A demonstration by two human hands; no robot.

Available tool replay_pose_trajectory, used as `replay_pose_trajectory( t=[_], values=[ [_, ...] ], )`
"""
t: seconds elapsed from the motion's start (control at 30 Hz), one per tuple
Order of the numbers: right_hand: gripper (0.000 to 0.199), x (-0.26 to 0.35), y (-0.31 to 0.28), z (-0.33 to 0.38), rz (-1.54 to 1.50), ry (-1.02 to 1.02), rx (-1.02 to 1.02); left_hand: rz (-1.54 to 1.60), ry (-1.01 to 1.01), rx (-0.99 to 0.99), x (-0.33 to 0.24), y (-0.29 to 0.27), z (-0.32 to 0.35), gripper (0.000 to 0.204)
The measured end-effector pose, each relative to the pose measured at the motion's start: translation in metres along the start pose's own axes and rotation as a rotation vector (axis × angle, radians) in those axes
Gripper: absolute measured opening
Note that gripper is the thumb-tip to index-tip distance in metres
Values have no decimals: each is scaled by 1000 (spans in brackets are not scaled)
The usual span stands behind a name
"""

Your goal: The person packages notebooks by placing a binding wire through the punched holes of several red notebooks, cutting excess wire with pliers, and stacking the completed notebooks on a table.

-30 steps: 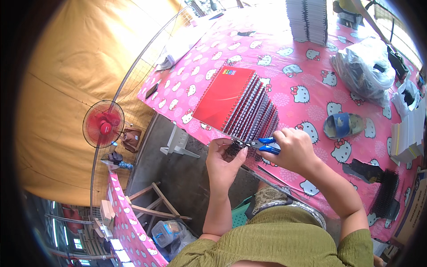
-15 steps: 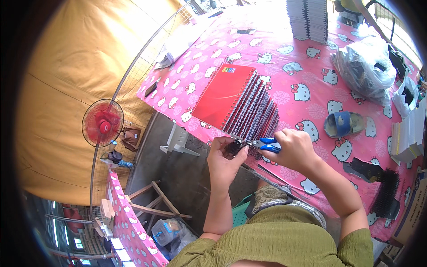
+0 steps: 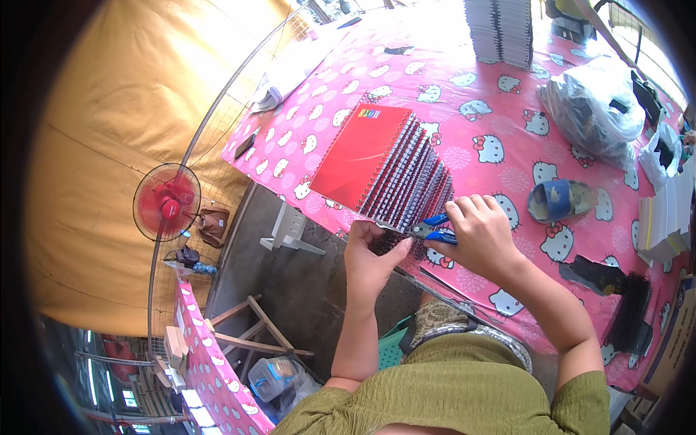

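Observation:
A stack of red-covered spiral notebooks (image 3: 366, 156) lies fanned at the near edge of the table, coils facing right. At its near corner, my left hand (image 3: 365, 262) is closed with thumb and fingers around a dark bunch of black spiral coil (image 3: 391, 242). My right hand (image 3: 482, 235) grips blue-handled pliers (image 3: 440, 237), whose handles are spread. The pliers' metal jaws point left and meet the coil beside my left thumb. Exactly what lies between the jaws is too small to make out.
The pink patterned tablecloth (image 3: 464, 109) bears a tall stack of coil-bound books (image 3: 499, 32), a plastic bag (image 3: 594, 109), a blue slipper (image 3: 554, 201) and black coils (image 3: 629, 312) at right. A phone (image 3: 245, 146) lies by the left edge. Beyond stand a red fan (image 3: 168, 203) and white stool (image 3: 290, 230).
The pliers' handles have spread apart in my right hand, and its fingers have lifted slightly. My left hand stays at the coil with little movement.

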State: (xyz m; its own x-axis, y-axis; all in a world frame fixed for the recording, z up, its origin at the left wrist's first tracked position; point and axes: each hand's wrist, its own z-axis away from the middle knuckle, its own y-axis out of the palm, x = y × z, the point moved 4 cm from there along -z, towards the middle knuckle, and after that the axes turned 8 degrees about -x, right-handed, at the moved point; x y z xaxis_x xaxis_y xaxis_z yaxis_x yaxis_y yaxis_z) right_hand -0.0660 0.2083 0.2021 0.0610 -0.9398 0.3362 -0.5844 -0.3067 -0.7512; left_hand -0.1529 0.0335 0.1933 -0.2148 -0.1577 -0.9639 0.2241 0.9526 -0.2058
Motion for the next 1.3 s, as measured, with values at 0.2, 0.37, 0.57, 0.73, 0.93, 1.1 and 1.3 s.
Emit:
replay_pose_trajectory(
  t=[0.2,0.37,0.57,0.73,0.93,1.1,1.3],
  values=[
    [59,2,-8,-4,101,-84,-24,-192,45,-46,-14,6,7,38],
    [57,5,-14,-4,122,-60,-11,-261,49,-141,-19,6,14,34],
    [50,2,-6,-6,59,4,87,-260,70,-148,-23,9,16,33],
    [45,-6,6,5,-40,175,301,-305,92,-154,-22,8,17,35],
    [48,-4,-2,8,86,-42,-103,-247,-13,-119,-10,-3,11,40],
    [50,2,5,3,43,-44,-57,-220,-3,-111,-15,2,13,43],
    [45,-3,13,3,-33,7,50,-288,114,-124,-4,0,12,32]
  ],
)
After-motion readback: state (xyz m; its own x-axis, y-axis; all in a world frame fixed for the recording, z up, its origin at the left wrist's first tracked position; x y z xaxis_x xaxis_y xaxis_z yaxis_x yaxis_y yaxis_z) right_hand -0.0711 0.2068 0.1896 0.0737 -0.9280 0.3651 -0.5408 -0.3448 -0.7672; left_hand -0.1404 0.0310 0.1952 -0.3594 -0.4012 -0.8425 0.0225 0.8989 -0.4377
